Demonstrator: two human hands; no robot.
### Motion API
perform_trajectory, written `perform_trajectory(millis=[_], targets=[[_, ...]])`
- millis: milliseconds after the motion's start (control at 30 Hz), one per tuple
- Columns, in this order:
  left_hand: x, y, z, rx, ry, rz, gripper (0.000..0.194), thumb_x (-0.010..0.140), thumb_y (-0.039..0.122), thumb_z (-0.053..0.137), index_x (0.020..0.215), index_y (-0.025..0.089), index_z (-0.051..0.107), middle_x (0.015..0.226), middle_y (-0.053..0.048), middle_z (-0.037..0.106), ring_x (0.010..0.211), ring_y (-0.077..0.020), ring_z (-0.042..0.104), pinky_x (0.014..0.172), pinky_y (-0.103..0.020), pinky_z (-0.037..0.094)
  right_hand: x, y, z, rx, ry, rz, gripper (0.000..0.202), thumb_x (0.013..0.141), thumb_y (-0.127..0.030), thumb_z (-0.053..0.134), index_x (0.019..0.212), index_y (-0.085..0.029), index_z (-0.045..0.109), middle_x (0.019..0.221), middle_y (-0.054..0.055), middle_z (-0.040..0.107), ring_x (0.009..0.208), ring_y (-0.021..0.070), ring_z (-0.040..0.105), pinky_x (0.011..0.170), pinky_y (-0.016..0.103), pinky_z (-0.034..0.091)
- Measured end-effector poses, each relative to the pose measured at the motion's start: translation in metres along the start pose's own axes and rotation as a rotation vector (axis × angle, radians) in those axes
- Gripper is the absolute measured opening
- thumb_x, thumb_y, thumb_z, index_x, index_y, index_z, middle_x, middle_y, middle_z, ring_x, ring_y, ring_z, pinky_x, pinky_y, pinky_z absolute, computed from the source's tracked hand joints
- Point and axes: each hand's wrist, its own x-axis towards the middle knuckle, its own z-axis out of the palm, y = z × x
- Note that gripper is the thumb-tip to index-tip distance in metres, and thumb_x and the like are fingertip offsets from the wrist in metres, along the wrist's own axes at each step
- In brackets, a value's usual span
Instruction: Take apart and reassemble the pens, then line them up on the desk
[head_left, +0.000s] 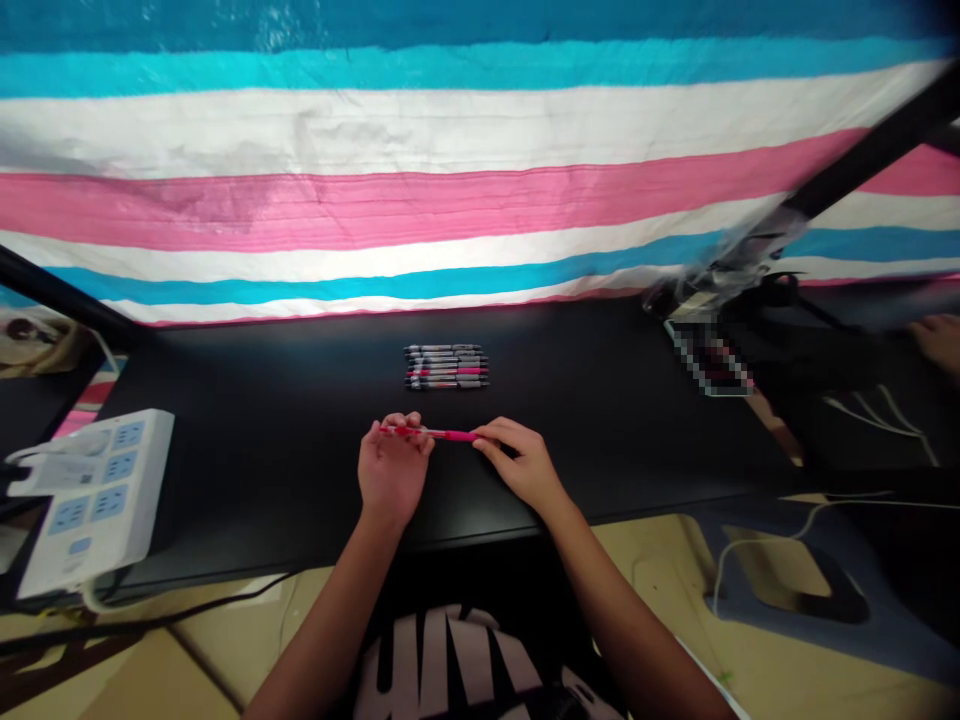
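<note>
A red pen [450, 435] lies level between my two hands, just above the near part of the black table. My left hand [395, 470], palm up, has its fingers curled round the pen's left end. At the other end, my right hand [517, 455] pinches the pen's red grip between thumb and fingertips. Beyond my hands, several pens [448, 368] lie side by side in a neat row on the tabletop. Most have dark ends and grey or clear barrels, and one shows a red part.
A white power strip [142, 510] with a plug and cables sits at the table's left. A phone-like device [712, 360], pixelated, lies at the right. Behind the black table [285, 470] hangs a striped sheet [450, 210]. Another person's hand [941, 340] shows at the far right.
</note>
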Motion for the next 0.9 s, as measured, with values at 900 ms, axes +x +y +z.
perform_trajectory(millis=[900], targets=[[0.062,0.039,-0.02,1.623,-0.156,0.798,0.006,0.089,0.022,0.069,0.091,0.02,0.074,0.088,-0.004,0.067,0.071,-0.0166,0.063,0.07,-0.031,0.056,0.059,0.029,-0.011,-0.287,0.063,0.068,0.011,0.092,-0.03,0.061,0.087,-0.022,0.066,0.075,0.003,0.066,0.07,0.0204,0.062,0.072,0.034,0.052]])
